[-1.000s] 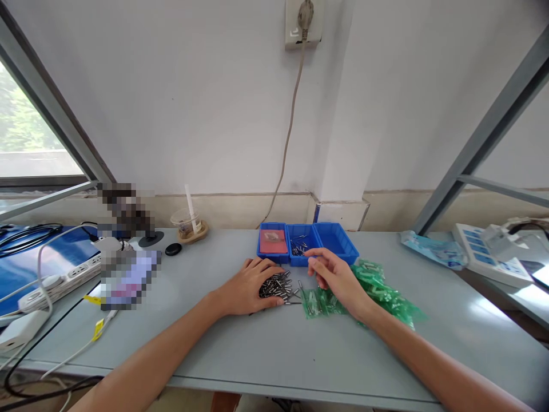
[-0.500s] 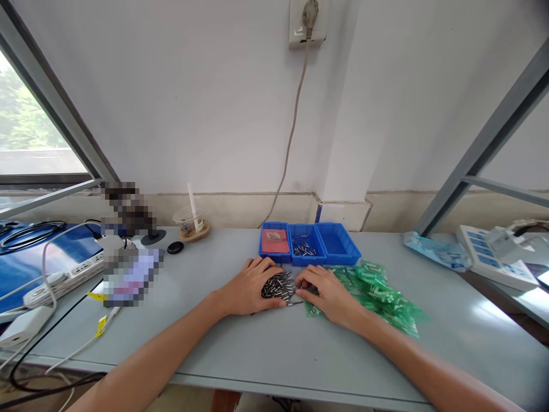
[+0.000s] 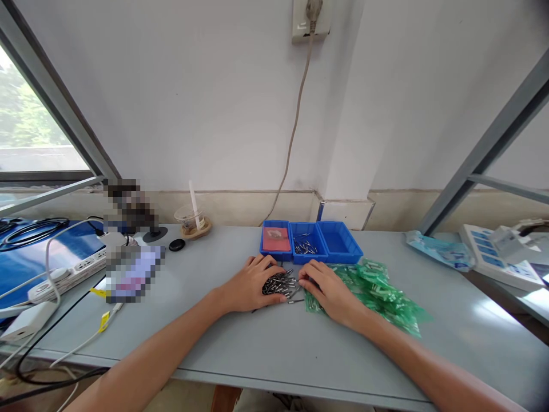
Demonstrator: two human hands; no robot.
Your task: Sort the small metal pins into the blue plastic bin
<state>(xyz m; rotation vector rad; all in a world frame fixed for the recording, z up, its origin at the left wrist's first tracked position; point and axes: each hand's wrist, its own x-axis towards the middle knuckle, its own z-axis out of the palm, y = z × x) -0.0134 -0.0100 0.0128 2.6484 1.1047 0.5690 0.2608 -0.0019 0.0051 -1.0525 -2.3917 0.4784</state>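
A heap of small dark metal pins (image 3: 279, 284) lies on the grey table. My left hand (image 3: 253, 284) curls around its left side, thumb and fingers apart, touching the heap. At the right edge of the heap is my right hand (image 3: 328, 288), thumb and fingers drawn together; whatever is between the fingertips is too small to make out. A few loose pins lie between the hands. Under and beyond my right hand are green plastic bags (image 3: 381, 294) with small parts in them. Behind the heap stands a blue bin (image 3: 309, 257) with some pins inside.
Left of that bin, another blue bin (image 3: 263, 243) holds a red packet (image 3: 276, 238); a third blue bin (image 3: 341, 243) stands at the right. Power strips (image 3: 81, 269), cables and a pixelated object (image 3: 137, 274) lie at the left. A light-blue packet (image 3: 441, 252) lies at the right.
My right hand has shifted slightly right, away from the heap, with its fingers drawn closer together. My left hand stays around the heap. The camera view has moved a little.
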